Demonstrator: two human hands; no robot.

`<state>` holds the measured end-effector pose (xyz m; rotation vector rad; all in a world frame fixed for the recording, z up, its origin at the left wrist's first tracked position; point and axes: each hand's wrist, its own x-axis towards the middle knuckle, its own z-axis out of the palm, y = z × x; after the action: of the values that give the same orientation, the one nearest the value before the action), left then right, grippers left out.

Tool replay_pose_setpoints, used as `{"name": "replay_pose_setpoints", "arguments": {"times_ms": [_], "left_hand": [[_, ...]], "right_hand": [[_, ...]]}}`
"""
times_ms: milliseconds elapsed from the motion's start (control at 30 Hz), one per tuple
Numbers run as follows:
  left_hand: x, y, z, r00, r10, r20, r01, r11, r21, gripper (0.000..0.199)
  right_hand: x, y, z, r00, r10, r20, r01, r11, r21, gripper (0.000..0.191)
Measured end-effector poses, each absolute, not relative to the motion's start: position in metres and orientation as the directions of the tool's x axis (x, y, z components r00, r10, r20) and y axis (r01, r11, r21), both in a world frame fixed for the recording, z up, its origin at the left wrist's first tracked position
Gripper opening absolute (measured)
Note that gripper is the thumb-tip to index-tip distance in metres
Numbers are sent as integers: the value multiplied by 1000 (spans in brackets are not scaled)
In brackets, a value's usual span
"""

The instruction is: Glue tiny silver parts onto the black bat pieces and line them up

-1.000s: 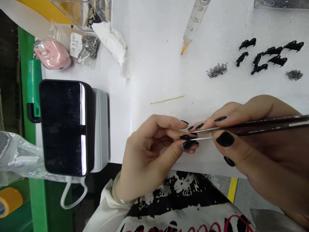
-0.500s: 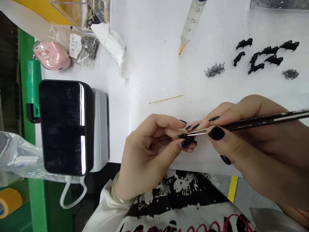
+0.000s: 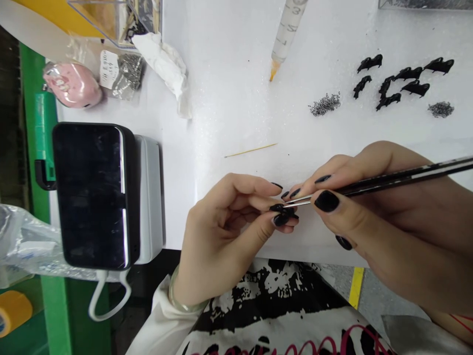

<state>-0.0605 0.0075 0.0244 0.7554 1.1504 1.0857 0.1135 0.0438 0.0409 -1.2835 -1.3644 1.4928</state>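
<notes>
A small black piece (image 3: 277, 208) is pinched between the thumb and fingers of my left hand (image 3: 225, 236). My right hand (image 3: 373, 212) grips black tweezers (image 3: 391, 180), whose silver tips meet the piece. Beyond my hands, a thin yellow stick (image 3: 251, 150) lies on the white table (image 3: 221, 98). Several similar black pieces (image 3: 416, 88) rest at the upper right, between two piles of tiny dark metal rings, one nearer (image 3: 325, 105) and one at the far right (image 3: 441, 109).
At the top lies a clear syringe (image 3: 286, 37) with an orange tip. A black-screened device (image 3: 90, 197), crumpled tissue (image 3: 166, 69), pink object (image 3: 74, 85), labelled bag (image 3: 127, 74) and clear box (image 3: 107, 19) occupy the left side.
The whole view has shifted slightly, so the table items appear a little further left. Both hands keep their holds, with the tweezer tips still at the black piece.
</notes>
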Motion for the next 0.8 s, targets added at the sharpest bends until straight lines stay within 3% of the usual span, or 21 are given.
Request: {"name": "replay_pose_setpoints", "arguments": {"times_ms": [133, 367, 800], "left_hand": [[-61, 7, 23, 61, 942, -331, -268, 335, 903, 24], [-62, 7, 23, 72, 942, -329, -283, 335, 899, 26], [-64, 9, 25, 94, 935, -342, -286, 354, 891, 26]], "right_hand": [[115, 45, 41, -222, 944, -246, 116, -225, -967, 16], [118, 48, 40, -242, 950, -196, 167, -158, -973, 11], [113, 53, 44, -292, 932, -214, 0, -224, -975, 14]]}}
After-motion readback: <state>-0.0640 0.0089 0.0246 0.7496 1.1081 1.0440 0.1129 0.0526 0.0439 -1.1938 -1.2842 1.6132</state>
